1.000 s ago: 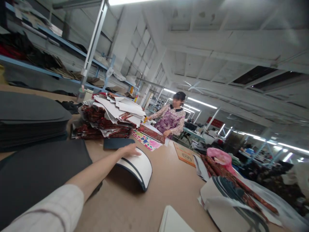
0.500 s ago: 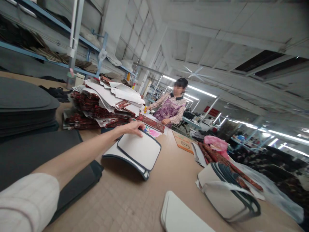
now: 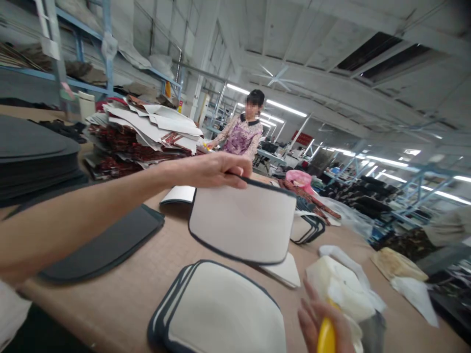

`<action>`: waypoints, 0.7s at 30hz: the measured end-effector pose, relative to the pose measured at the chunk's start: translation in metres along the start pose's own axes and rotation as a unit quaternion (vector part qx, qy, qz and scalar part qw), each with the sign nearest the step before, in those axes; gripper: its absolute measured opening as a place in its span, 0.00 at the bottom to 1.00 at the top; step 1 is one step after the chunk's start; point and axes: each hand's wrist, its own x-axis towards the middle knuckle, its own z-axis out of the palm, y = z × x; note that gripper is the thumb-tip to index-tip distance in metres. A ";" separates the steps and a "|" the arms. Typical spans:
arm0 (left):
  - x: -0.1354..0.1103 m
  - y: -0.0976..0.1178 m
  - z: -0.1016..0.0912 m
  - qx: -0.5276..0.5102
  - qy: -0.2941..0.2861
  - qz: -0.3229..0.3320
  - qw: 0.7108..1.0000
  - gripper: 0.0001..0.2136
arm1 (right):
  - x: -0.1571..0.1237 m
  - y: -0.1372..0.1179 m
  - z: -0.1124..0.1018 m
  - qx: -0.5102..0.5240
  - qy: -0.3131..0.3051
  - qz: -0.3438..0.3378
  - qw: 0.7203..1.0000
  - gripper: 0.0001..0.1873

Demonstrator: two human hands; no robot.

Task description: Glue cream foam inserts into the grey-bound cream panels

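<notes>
The fingers of the left hand [image 3: 224, 169] pinch the top edge of a pale panel with dark edging [image 3: 243, 220], thumb lying over its light face. The panel hangs at 6 o'clock from those fingers, its face toward the camera and its long axis running roughly from 9 to 3 o'clock. The left hand is the nearer one; the right hand [image 3: 326, 323] sits apart, toward 5 o'clock. Its blurred fingers appear to curl loosely around a smooth yellow handle [image 3: 327, 336], whose working end I cannot make out.

Just past the right fingers, at 1 o'clock from them, stands a whitish plastic-looking container [image 3: 344, 284]; its contents cannot be told. Below the held panel, at 6 o'clock, a fanned stack of similar panels [image 3: 228, 309] rests on the brown bench [image 3: 121, 299], matte and cream with rounded corners and dark rims. More plain white pieces [image 3: 285, 272] show past the held panel's lower edge, at 5 o'clock.

Farther out, from the left fingers: smooth charcoal sheets with a curved edge [image 3: 106, 240] lie at 8 o'clock, a ragged heap of white sheets and red-patterned cloth [image 3: 147, 132] at 10, a co-worker in a purple patterned garment [image 3: 239, 137] at 12, and a crumpled pink bag [image 3: 299, 179] at 3.
</notes>
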 end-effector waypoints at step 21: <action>-0.023 -0.068 0.163 -0.123 -0.220 -0.120 0.960 0.14 | 0.011 0.066 -0.004 -0.086 -0.041 0.102 0.990 0.25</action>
